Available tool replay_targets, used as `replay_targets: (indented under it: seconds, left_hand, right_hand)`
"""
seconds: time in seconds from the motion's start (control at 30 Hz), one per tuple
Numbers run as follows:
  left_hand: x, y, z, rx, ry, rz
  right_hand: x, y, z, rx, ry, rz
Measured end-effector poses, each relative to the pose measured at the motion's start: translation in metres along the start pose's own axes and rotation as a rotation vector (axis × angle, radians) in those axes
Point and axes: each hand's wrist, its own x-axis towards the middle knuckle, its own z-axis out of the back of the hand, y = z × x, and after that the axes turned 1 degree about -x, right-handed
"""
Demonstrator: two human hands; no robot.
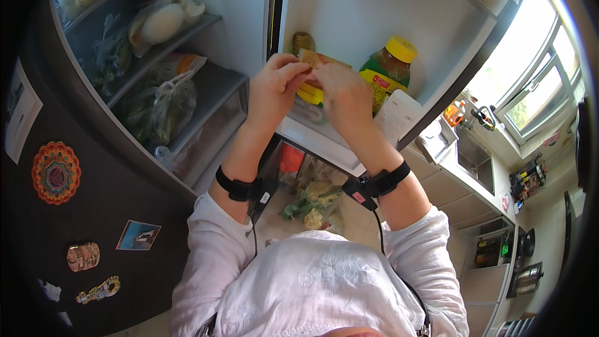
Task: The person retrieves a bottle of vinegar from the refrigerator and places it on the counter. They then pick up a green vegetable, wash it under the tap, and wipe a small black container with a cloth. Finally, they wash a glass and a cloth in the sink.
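Observation:
My left hand (276, 84) and my right hand (344, 93) meet in front of the open fridge door's shelf. Their fingers pinch the top edge of a tan packet (323, 58) with some red print. Right of my right hand, a jar with a yellow lid (401, 49) and a green and yellow label leans in the door shelf. A white box (398, 113) bearing writing stands in front of the jar. Behind my fingers is a small jar with a golden lid (303, 41). Something yellow shows below the packet, partly covered by my hands.
Fridge shelves (187, 32) at the left hold plastic bags of produce. Below the door shelf lie cauliflower heads (314, 219) with leaves. At the right are a kitchen counter (456, 164), a sink (475, 161) and a window. Magnets hang on the dark door (107, 173).

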Motion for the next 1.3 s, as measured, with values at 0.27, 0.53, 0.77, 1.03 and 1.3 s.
replay_targets:
  seconds: [0.27, 0.53, 0.77, 1.03, 1.3]
  left_hand:
    - [0.051, -0.016, 0.028, -0.534, 0.029, 0.21]
    - [0.049, -0.016, 0.042, -0.198, 0.147, 0.129]
    - [0.046, -0.009, 0.048, -0.167, 0.038, 0.26]
    - [0.041, -0.006, 0.052, 0.166, -0.14, 0.298]
    - [0.039, 0.0, 0.025, 0.468, 0.219, 0.299]
  right_hand:
    - [0.036, 0.007, 0.036, 0.242, -0.183, -0.253]
    - [0.036, 0.009, 0.019, 0.636, -0.245, -0.631]
    - [0.053, 0.011, -0.006, 0.773, -0.355, -0.704]
    - [0.041, -0.007, 0.006, 0.697, -0.655, -0.682]
    - [0.036, 0.022, 0.047, 0.757, -0.562, -0.701]
